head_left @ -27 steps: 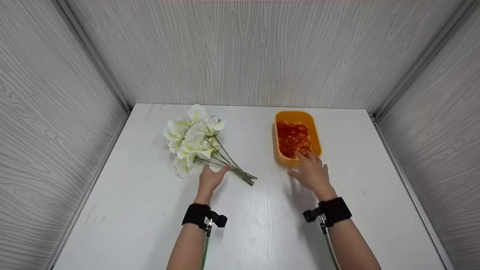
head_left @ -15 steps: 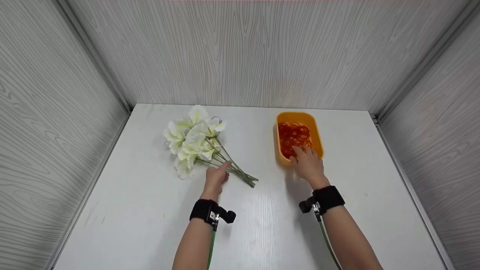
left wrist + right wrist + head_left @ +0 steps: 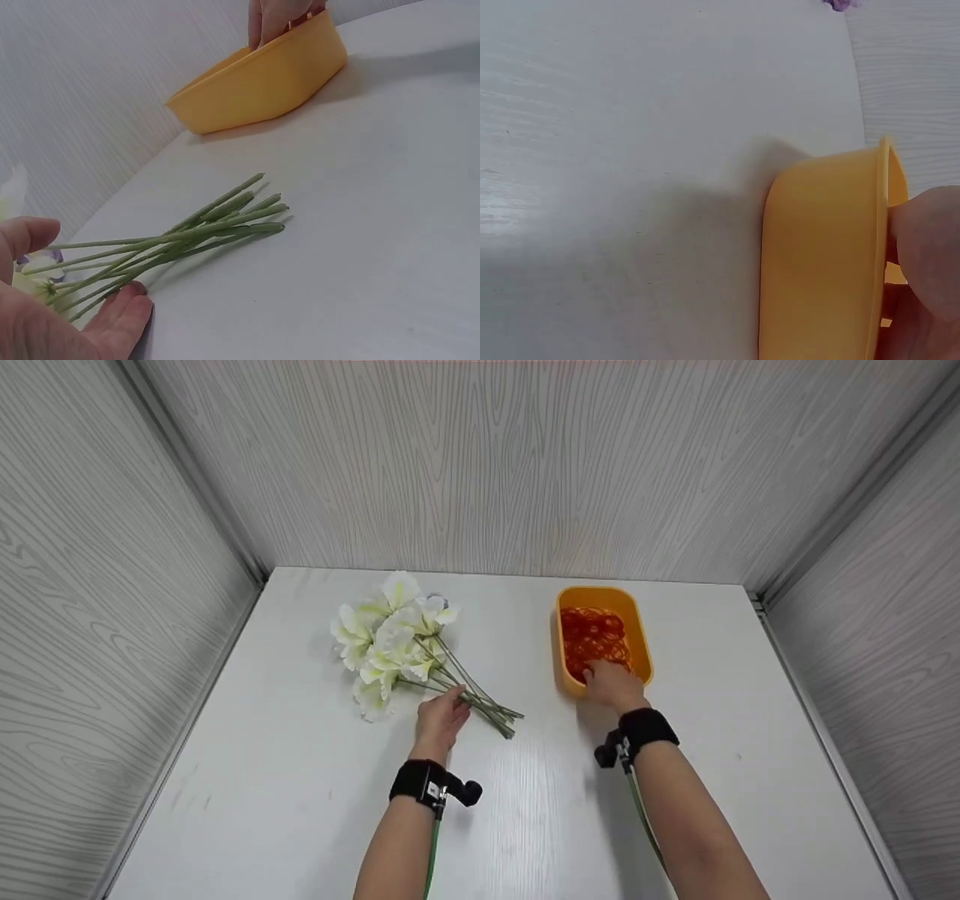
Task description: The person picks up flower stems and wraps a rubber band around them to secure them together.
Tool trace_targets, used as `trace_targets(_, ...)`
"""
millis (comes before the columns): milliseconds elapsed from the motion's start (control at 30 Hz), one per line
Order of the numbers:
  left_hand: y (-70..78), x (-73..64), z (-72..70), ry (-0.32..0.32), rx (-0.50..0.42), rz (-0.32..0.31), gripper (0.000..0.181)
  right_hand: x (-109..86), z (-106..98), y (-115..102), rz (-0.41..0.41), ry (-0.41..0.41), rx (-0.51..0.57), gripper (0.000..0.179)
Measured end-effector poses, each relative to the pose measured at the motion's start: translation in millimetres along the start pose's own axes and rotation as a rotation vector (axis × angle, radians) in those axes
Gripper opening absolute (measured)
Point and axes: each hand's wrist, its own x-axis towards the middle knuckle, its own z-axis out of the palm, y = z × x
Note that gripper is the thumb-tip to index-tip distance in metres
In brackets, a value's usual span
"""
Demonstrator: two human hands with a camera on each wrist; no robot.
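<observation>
White-petalled flower bunch with yellow-green centres (image 3: 391, 639): lay on its side on the white table, left of the tub and well apart from it. Blooms pointed to the far left; small purple-blue patch at the far right of the blooms.

Thin green stems (image 3: 187, 234): crossed one another, cut ends toward the near right, bare tabletop beneath the ends.

Left hand (image 3: 437, 721): at the stems, thumb on one side and fingers on the other. Left wrist view showed a gap between thumb and fingers, so not clenched; contact with the stems unclear.

Yellow-orange rounded rectangular tub (image 3: 559, 649): stood upright on the table, near the back wall.

Tangle of thin red loops (image 3: 592, 631): inside the tub, spread over its floor.

Right hand (image 3: 615, 688): over the tub's near rim, fingers down inside among the loops. Fingertips hidden; could not tell if they had grasped any.

Black wrist straps (image 3: 420, 780): one on each wrist, each with a small black camera and a green cable.

White table (image 3: 285, 750): walled by pale grey wood-grain panels (image 3: 487, 472).
</observation>
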Motion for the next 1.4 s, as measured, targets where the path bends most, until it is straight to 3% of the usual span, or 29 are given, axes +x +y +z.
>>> trace_targets(167,-2.3,-3.8,0.2,-0.020,0.000,0.014,0.071,-3.9,0,0,0.005,-0.021,-0.005,0.039)
trace_targets(433,-0.9,-10.2,4.8,0.032,0.069,0.033,0.091,-5.7,2,0,0.001,-0.012,0.009,0.039)
trace_targets(733,-4.3,-10.3,4.0,0.078,0.115,0.077,0.076,-7.4,3,-1,0.010,-0.006,0.007,0.036)
trace_targets(833,-7.0,-9.3,3.4,0.104,0.228,0.137,0.067,-7.7,4,-1,0.001,-0.004,0.007,0.032)
trace_targets(967,-9.9,-7.5,5.6,0.169,0.521,0.249,0.061,-8.3,4,-1,-0.007,0.001,0.008,0.031)
trace_targets(1067,-12.8,-5.3,6.6,0.220,0.693,0.281,0.064,-9.3,5,0,-0.011,-0.002,0.008,0.031)
trace_targets(1200,-16.9,-1.4,8.0,0.255,0.774,0.277,0.071,-10.3,5,0,-0.014,-0.004,0.007,0.030)
trace_targets(1400,-18.2,-0.8,14.0,0.250,0.887,0.282,0.077,-12.0,3,2,-0.021,0.015,-0.003,0.029)
